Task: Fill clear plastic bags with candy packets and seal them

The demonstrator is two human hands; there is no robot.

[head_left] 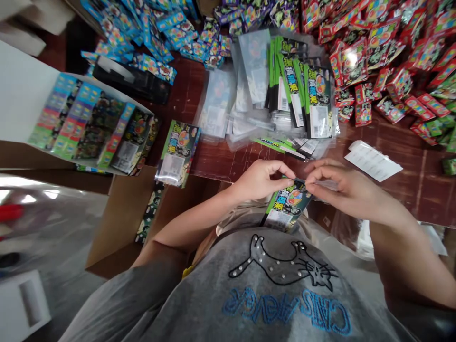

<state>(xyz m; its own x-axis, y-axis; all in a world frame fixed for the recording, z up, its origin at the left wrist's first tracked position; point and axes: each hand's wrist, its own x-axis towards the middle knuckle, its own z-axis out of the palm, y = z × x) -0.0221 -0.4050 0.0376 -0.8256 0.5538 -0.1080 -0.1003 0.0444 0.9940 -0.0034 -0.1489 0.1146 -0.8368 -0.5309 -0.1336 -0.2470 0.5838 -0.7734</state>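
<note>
A black and green candy pack point(287, 204) in a clear sleeve hangs in front of my shirt, just off the table's near edge. My left hand point(261, 179) pinches its top edge between thumb and fingers. At the top right corner, my right hand point(338, 183) has its thumb and fingers closed on the pack's edge, slightly blurred. Above both hands lies a stack of flat black and green printed cards point(299, 95) with clear plastic sleeves point(217, 99) to its left. Another filled pack point(178, 152) rests at the table edge on the left.
An open carton point(24, 90) on the left holds several upright packs. Piles of blue point(149, 28), purple point(249, 14) and red point(377, 52) small candy packets cover the table's back. A black tape dispenser point(131, 80) and a white sticker sheet point(373, 160) lie nearer.
</note>
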